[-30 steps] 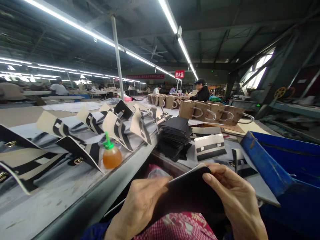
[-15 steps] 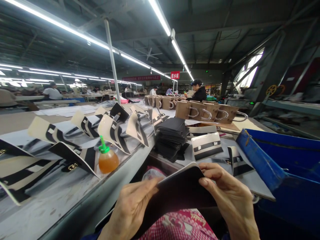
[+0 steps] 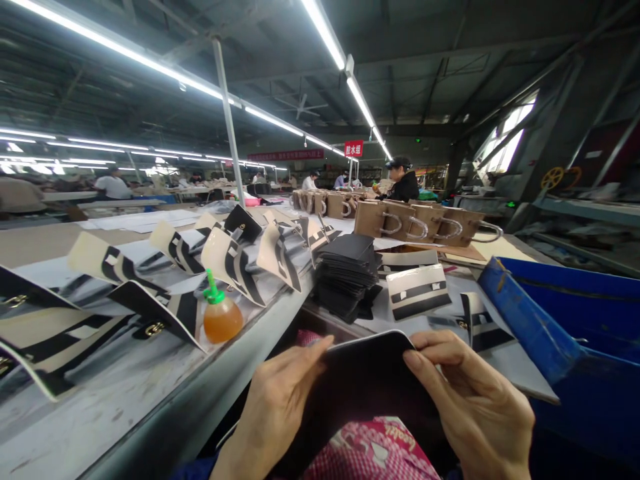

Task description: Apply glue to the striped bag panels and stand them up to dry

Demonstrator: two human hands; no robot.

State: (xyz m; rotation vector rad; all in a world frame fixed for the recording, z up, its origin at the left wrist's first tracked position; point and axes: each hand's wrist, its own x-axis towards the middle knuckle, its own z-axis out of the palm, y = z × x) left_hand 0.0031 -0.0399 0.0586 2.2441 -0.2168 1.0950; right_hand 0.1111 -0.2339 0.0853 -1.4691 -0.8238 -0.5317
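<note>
A black panel with a pale edge (image 3: 370, 367), like a bag flap, is held up before my lap. My left hand (image 3: 283, 393) pinches its left side, the thumb and fingers near the top edge. At the upper right corner, my right hand (image 3: 470, 393) grips it between thumb and fingertips. The panel's far face is hidden from me. Just beyond it lies a stack of black sheets (image 3: 347, 270), beside a cream-and-black striped piece (image 3: 419, 291) on the table.
Several curved cream-and-black pieces (image 3: 233, 263) stand on the left table around a squeeze bottle of amber liquid (image 3: 223, 320) with a green nozzle. A blue bin (image 3: 535, 333) stands at right. Brown handled bags (image 3: 420, 223) line the back; a person (image 3: 400, 180) works behind them.
Both hands and the panel have shifted slightly right in the view. The panel's top edge now lies flatter, and my left fingers have slid up to its top-left edge.
</note>
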